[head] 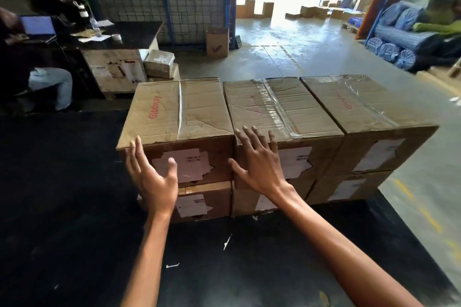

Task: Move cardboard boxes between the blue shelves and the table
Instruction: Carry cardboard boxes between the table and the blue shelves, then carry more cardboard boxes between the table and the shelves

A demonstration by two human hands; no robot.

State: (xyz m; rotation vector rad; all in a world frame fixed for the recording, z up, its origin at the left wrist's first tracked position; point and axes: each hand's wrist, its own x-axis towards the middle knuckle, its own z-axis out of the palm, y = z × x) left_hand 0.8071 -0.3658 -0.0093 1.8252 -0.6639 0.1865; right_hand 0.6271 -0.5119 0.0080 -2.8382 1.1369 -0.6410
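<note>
Looks like the pick-up step: reaching for the top-left cardboard box [174, 109], left end of the upper row of a two-high stack, mid frame on the black surface [62, 182]. Left hand [152, 177] open, fingers straight, by the near left corner. Right hand [259, 164] spread wide at the seam with the middle top box [279, 107]. Not gripping anything yet, and can't tell about contact. Next probably needs sliding it out first, since it's jammed tight against that neighbour.

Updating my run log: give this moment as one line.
phase: reach | left hand: open, at top-left box, front corner | right hand: open, at top-middle box, front edge | stack: two layers on table
</note>
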